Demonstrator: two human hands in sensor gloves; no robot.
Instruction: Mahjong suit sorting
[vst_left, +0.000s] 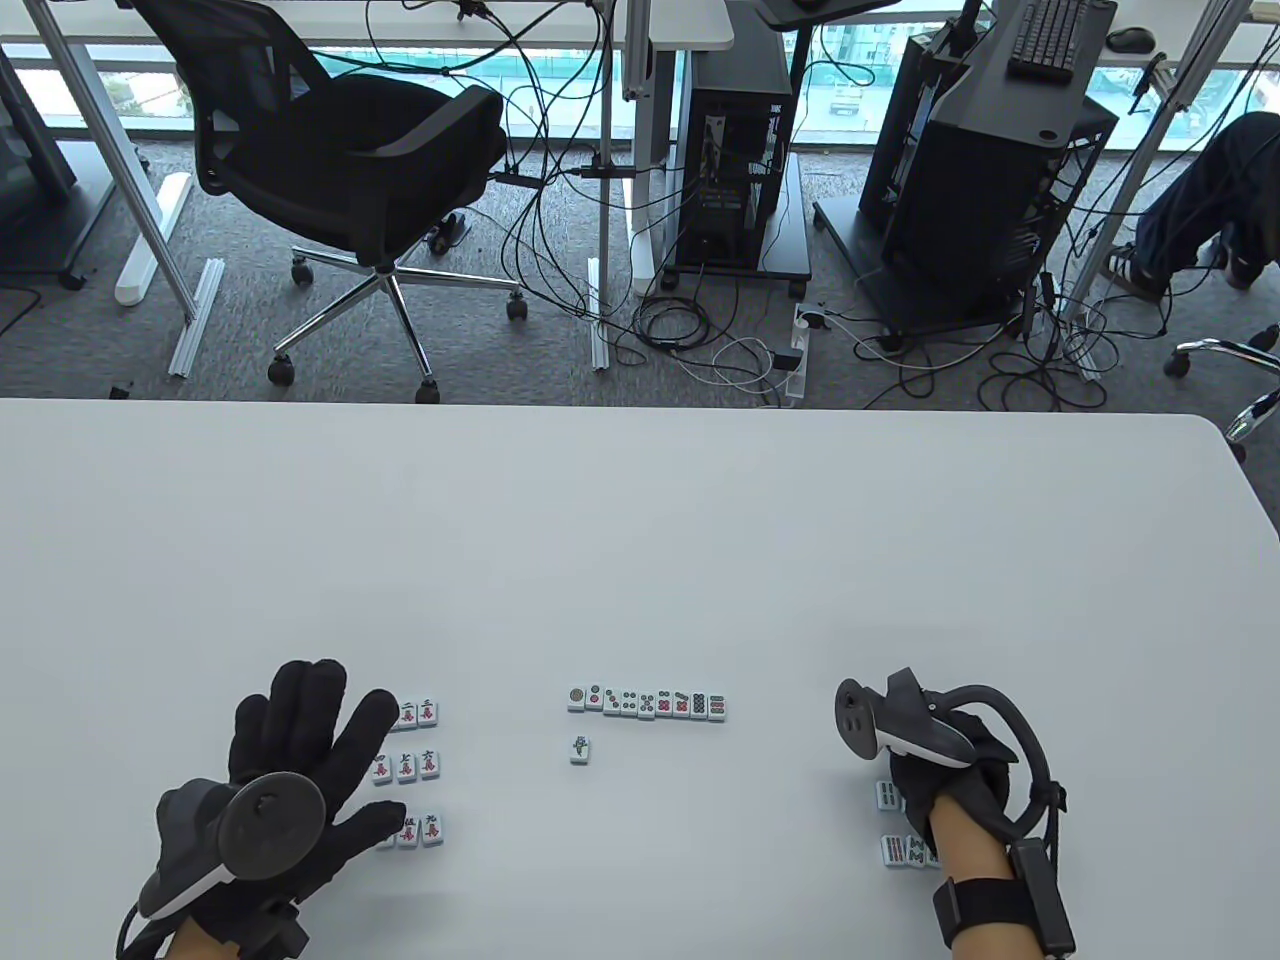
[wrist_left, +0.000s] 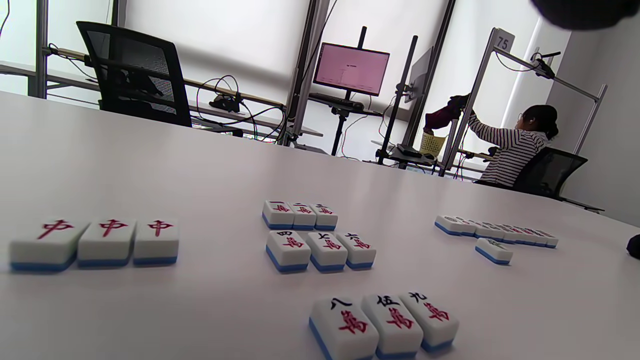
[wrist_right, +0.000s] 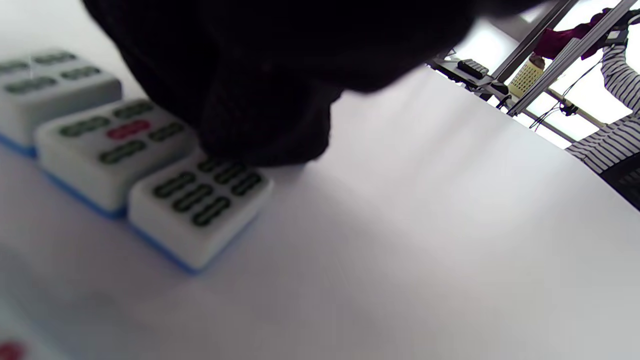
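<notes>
Tiles (wrist_left: 384, 327) read 八萬, 伍萬, 九萬; frame tag (wrist_left: 505, 41) reads 75

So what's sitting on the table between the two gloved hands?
In the table view, between the left hand and right hand, a row of circle-suit tiles lies on the white table, one lone tile just below it.

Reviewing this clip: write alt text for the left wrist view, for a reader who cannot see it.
Low across a white table, nine character-suit mahjong tiles lie face up in three rows of three, with three red-dragon tiles side by side to their left. Farther right runs a row of tiles with a single tile in front; desks, a monitor and a seated person fill the background.
</notes>
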